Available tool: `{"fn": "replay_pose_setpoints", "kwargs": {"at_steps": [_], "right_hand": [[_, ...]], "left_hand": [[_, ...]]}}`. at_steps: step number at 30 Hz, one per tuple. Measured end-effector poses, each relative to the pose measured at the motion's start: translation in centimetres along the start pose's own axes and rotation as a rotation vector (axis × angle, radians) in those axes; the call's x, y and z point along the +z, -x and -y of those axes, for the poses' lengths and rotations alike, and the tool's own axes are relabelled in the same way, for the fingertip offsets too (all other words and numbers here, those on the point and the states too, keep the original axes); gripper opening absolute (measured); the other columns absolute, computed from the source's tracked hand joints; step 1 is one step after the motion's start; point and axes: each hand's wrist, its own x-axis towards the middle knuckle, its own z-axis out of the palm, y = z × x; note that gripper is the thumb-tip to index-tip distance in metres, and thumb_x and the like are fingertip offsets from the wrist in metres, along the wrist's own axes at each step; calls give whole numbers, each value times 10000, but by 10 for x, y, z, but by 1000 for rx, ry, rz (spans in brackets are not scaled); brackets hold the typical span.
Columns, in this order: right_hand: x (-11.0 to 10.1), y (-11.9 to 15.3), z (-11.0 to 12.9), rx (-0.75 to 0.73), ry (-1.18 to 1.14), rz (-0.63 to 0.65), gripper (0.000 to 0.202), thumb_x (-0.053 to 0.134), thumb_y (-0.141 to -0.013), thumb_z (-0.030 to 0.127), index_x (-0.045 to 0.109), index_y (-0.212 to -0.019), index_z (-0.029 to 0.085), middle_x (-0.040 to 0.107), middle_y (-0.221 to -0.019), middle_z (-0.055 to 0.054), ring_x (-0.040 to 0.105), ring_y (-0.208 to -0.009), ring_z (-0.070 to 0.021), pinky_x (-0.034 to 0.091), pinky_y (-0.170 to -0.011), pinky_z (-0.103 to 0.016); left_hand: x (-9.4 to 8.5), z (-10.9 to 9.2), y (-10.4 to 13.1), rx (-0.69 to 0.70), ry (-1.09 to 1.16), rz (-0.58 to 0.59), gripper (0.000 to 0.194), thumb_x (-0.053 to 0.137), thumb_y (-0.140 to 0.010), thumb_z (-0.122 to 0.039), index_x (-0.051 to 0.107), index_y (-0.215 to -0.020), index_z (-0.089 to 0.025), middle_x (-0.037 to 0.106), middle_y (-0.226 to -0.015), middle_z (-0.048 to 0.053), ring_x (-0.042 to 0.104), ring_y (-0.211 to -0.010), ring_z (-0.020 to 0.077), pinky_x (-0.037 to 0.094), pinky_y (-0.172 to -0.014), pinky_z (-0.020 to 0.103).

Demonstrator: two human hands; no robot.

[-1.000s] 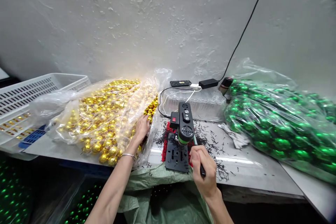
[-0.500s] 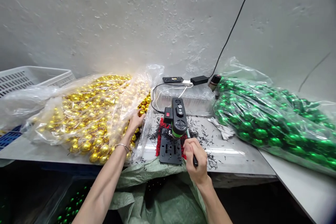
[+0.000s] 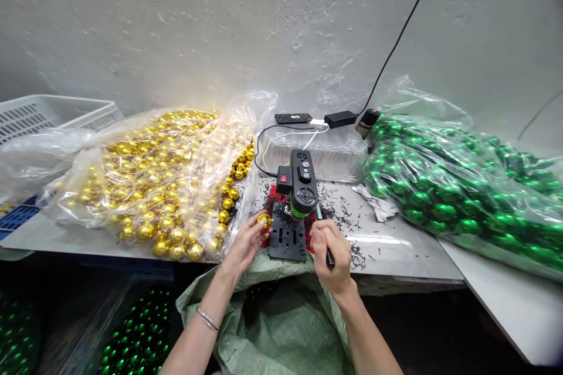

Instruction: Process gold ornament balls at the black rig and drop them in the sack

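A shiny gold ball (image 3: 264, 221) is pinched between the fingers of my left hand (image 3: 247, 241), just left of a small black bench machine (image 3: 303, 179). That machine has a slotted black base plate (image 3: 287, 239) and a green ring under its head. My right hand (image 3: 331, 253) is wrapped round a black-ended lever handle (image 3: 329, 259) at the machine's right side. Many more gold balls (image 3: 167, 224) lie in a clear plastic bag (image 3: 127, 187) to the left, some spilling from its opening.
Green balls fill a clear bag (image 3: 444, 205) on the right. Behind the machine are a clear plastic box (image 3: 343, 155) and a black power adapter (image 3: 341, 119). Black scraps litter the table (image 3: 409, 252). A green sack (image 3: 281, 328) hangs open below; a white basket (image 3: 88, 106) stands left.
My left hand has come out of the gold bag and moved right to the machine, bringing a gold ball. My right hand keeps its grip on the lever handle.
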Motion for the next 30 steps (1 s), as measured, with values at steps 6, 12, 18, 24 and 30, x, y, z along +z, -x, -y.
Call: {"fn": "replay_pose_setpoints", "kwargs": {"at_steps": [6,12,18,24,30], "right_hand": [[-1,0,0,-2,0,-4,235,425,-882,11,453,-748,203,488,-686,-3,498,-676,-131,392,-577,-261],[0,1,0,-2,0,-3,216,436,-877,15,471,-767,197,493,-677,-5,508,-681,-137,400,-579,-261],[0,2,0,-6,-7,-10,214,438,-866,7,482,-781,199,477,-641,4,519,-687,-151,419,-591,-271],[0,5,2,14,-23,-15,238,434,-862,-4,458,-756,207,478,-642,5,525,-701,-151,420,-594,-274],[12,25,-8,4,-17,-54,217,410,-863,21,457,-749,200,500,-694,-12,519,-690,-146,437,-602,-280]], "left_hand": [[7,33,-8,172,-479,-13,381,743,-750,-289,702,-1110,-170,743,-1010,74,680,-872,192,548,-787,306],[12,41,-12,512,-1043,-27,342,697,-800,-292,703,-1127,-195,731,-1070,102,652,-1002,264,502,-924,422],[14,48,-17,689,-1195,43,340,721,-802,-295,693,-1122,-185,711,-1098,110,646,-1026,276,495,-939,458],[10,61,-23,762,-1160,40,356,719,-820,-373,695,-1132,-204,706,-1106,100,625,-1044,265,467,-965,469],[10,62,-24,773,-1155,30,364,739,-806,-367,697,-1128,-202,709,-1091,102,626,-1015,260,474,-942,457]]}}
